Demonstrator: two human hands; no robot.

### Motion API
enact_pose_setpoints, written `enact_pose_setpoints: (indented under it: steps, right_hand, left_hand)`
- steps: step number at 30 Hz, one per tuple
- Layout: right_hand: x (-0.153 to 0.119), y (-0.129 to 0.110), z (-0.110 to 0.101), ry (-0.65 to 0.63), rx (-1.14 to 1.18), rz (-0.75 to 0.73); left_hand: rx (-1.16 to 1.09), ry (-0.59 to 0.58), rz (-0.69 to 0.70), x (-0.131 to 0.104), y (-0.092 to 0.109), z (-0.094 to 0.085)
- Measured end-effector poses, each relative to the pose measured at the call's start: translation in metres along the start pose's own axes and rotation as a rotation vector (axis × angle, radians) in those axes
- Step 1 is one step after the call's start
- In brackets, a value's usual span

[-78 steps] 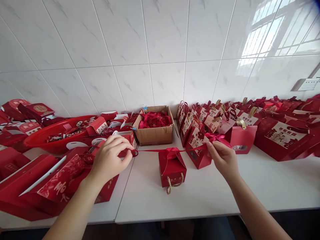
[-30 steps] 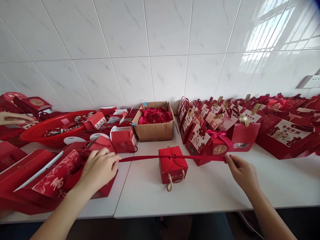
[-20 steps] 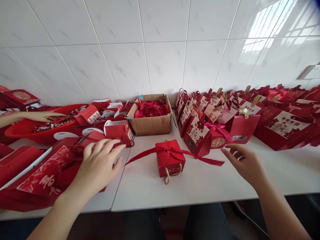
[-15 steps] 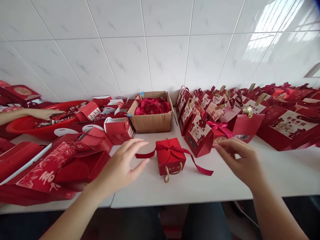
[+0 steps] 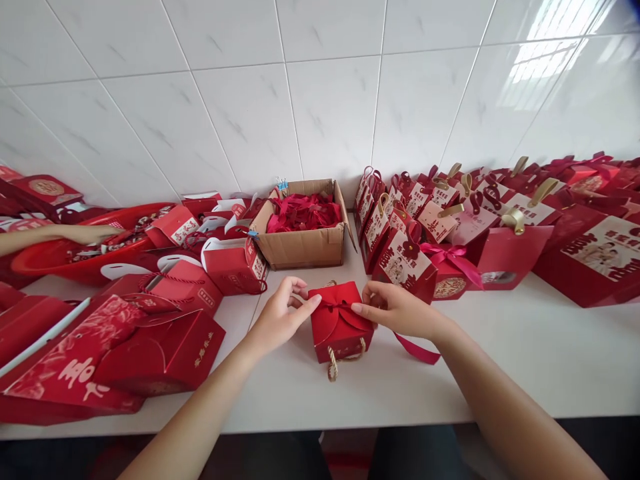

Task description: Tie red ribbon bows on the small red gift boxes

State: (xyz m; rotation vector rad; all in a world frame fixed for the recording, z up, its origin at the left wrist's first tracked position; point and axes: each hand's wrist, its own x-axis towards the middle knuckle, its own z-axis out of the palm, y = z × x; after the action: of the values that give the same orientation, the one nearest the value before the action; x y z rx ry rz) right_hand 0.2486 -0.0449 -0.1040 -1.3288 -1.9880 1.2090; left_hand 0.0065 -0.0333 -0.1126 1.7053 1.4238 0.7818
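Observation:
A small red gift box (image 5: 341, 327) with gold rope handles stands on the white table in front of me, its curved flaps folded over the top. A red ribbon (image 5: 417, 348) crosses the lid with a knot in the middle, and one tail trails to the right on the table. At the lid's left edge is my left hand (image 5: 285, 313), thumb and fingers apart round the ribbon's left part. My right hand (image 5: 397, 308) has its fingers curled at the lid's right edge, pinching the ribbon near the knot.
Behind the box, a cardboard carton (image 5: 303, 247) holds red ribbons. Finished-looking red bags (image 5: 407, 263) crowd the right. Red boxes (image 5: 233, 267) fill the left, where another person's hand (image 5: 95, 233) reaches into a red basin (image 5: 55, 263).
Both my hands have come inward from either side and now touch the ribbon and lid. The view has shifted slightly. The other person's hand stays over the basin.

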Motion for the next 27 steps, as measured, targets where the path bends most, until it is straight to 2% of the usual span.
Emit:
enact_pose_setpoints:
  steps: [3,7,15,19,22,24,27]
  right_hand:
    - [-0.002,0.004,-0.003,-0.163,0.082,0.079]
    - [-0.007,0.003,-0.008,-0.220,0.231,0.012]
    - [-0.008,0.009,-0.012,-0.241,0.660,-0.135]
    - [-0.003,0.015,-0.010,-0.198,0.823,-0.205]
    - [0.000,0.013,-0.007,-0.149,0.825,-0.228]
    - [0.002,0.007,-0.005,-0.137,0.781,-0.230]
    - [0.006,-0.003,0.000,-0.106,0.685,-0.247]
  left_hand:
    - [0.006,-0.056,-0.057,0.002,0.000,-0.001]
    - [0.079,-0.050,-0.029,0.003,0.000,-0.003]
    - [0.215,0.061,0.099,0.003,0.006,-0.008]
    - [0.302,0.038,0.233,0.007,0.015,-0.013]
    - [0.292,0.033,0.302,0.008,0.030,-0.015]
    - [0.215,0.021,0.300,0.008,0.043,-0.013]
    - [0.073,-0.061,0.278,0.008,0.061,-0.007]
